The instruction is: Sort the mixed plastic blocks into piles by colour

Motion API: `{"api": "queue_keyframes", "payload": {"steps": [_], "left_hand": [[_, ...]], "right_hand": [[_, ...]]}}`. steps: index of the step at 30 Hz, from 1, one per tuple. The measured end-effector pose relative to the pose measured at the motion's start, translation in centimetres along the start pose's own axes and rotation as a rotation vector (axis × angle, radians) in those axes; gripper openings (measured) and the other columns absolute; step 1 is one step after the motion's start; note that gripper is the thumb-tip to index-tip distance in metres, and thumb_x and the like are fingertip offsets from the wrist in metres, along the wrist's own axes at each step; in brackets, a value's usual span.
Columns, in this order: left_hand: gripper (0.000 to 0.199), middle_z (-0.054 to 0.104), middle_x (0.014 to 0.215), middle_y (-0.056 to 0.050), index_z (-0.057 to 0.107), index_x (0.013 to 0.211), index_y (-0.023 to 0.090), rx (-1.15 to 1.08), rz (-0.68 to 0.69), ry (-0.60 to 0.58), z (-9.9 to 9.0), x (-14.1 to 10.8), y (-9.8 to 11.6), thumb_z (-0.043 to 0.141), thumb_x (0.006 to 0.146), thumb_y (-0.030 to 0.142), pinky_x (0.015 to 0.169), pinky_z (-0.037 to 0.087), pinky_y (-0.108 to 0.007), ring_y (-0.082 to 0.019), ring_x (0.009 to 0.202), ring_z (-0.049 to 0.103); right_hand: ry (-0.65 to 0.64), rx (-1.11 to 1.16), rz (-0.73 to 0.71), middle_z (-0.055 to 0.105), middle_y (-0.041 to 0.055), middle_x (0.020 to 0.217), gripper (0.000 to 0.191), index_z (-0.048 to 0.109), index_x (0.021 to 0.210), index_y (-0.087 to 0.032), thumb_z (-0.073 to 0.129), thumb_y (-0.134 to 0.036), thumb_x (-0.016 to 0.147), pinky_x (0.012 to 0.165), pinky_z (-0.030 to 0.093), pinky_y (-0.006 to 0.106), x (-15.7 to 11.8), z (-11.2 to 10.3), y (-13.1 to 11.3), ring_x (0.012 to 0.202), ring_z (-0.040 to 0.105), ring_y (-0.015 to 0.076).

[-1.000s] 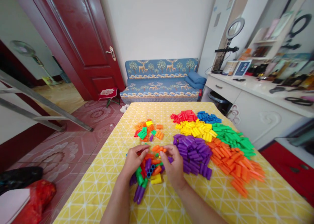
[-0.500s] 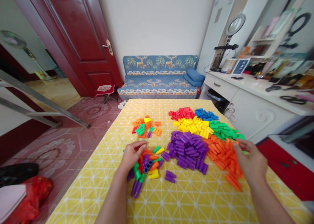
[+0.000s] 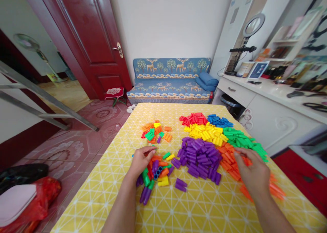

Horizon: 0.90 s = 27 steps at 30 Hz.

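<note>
1. My left hand (image 3: 140, 162), thumb and fingertips slightly apart, is at the mixed pile's (image 3: 156, 171) left edge.
2. My right hand (image 3: 252, 170) covers part of the orange pile (image 3: 228, 158); I can't tell its grip.
3. Yellow cloth (image 3: 204, 211) spans between my forearms.

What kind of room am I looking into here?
Probably a lived-in room at home: a blue deer-patterned sofa against the wall, a white dresser with a ring light and toiletries on it, and a patterned cloth over the table.
</note>
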State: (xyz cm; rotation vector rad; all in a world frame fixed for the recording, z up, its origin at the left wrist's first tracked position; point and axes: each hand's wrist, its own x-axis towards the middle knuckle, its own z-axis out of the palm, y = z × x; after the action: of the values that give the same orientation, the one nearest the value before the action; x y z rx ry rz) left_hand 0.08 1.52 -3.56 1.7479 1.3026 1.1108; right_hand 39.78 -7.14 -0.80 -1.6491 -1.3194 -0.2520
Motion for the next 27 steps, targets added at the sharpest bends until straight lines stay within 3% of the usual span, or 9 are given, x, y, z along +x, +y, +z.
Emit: {"api": "queue_keyframes", "payload": {"steps": [4, 7, 15, 18, 22, 27], "left_hand": [[0.024, 0.075, 0.1, -0.007, 0.075, 0.097, 0.02, 0.005, -0.003, 0.0, 0.0, -0.1, 0.1, 0.063, 0.081, 0.035, 0.087, 0.052, -0.037, -0.025, 0.094, 0.069], [0.024, 0.075, 0.1, -0.007, 0.075, 0.097, 0.02, 0.017, 0.003, -0.002, 0.0, -0.1, 0.0, 0.062, 0.082, 0.035, 0.086, 0.052, -0.037, -0.024, 0.094, 0.069], [0.025, 0.075, 0.1, -0.007, 0.075, 0.098, 0.02, 0.036, 0.018, -0.007, 0.0, 0.0, -0.5, 0.061, 0.083, 0.035, 0.086, 0.053, -0.035, -0.024, 0.094, 0.069], [0.026, 0.075, 0.1, -0.007, 0.074, 0.099, 0.02, 0.058, 0.019, -0.014, 0.1, 0.0, -0.5, 0.06, 0.084, 0.035, 0.085, 0.053, -0.034, -0.023, 0.093, 0.069], [0.025, 0.075, 0.1, -0.006, 0.074, 0.1, 0.02, 0.074, 0.029, -0.015, 0.1, -0.1, -0.3, 0.059, 0.085, 0.034, 0.086, 0.053, -0.033, -0.022, 0.093, 0.069], [0.024, 0.075, 0.099, -0.005, 0.074, 0.099, 0.02, 0.083, 0.03, -0.016, 0.1, -0.1, 0.1, 0.06, 0.084, 0.033, 0.085, 0.053, -0.032, -0.021, 0.092, 0.069]], "right_hand": [[-0.353, 0.311, -0.091, 0.069, 0.0048, 0.09, 0.017, 0.068, 0.089, -0.023, 0.057, -0.036, 0.085, 0.072, 0.053, 0.032, -2.6, 2.1, -5.4, 0.08, 0.065, 0.0193], [-0.584, 0.378, -0.179, 0.069, 0.0039, 0.094, 0.014, 0.068, 0.091, -0.025, 0.055, -0.026, 0.086, 0.074, 0.054, 0.03, -4.9, 3.8, -8.4, 0.086, 0.066, 0.019], [-0.911, 0.103, -0.153, 0.061, 0.0081, 0.121, 0.054, 0.056, 0.128, -0.025, 0.052, -0.01, 0.077, 0.088, 0.051, 0.034, -7.4, 6.9, -13.4, 0.102, 0.064, 0.0233], [-0.967, 0.041, -0.168, 0.052, 0.0085, 0.132, 0.059, 0.051, 0.133, -0.026, 0.052, -0.009, 0.077, 0.09, 0.049, 0.033, -7.6, 7.5, -14.7, 0.11, 0.061, 0.0229], [-0.942, 0.054, -0.204, 0.04, 0.0067, 0.143, 0.061, 0.047, 0.135, -0.029, 0.052, -0.012, 0.077, 0.095, 0.046, 0.033, -8.2, 8.8, -15.7, 0.118, 0.055, 0.0228], [-0.869, 0.087, -0.173, 0.045, 0.0057, 0.134, 0.057, 0.055, 0.125, -0.031, 0.057, -0.012, 0.072, 0.093, 0.046, 0.033, -9.1, 10.3, -16.1, 0.113, 0.057, 0.0229]]}}
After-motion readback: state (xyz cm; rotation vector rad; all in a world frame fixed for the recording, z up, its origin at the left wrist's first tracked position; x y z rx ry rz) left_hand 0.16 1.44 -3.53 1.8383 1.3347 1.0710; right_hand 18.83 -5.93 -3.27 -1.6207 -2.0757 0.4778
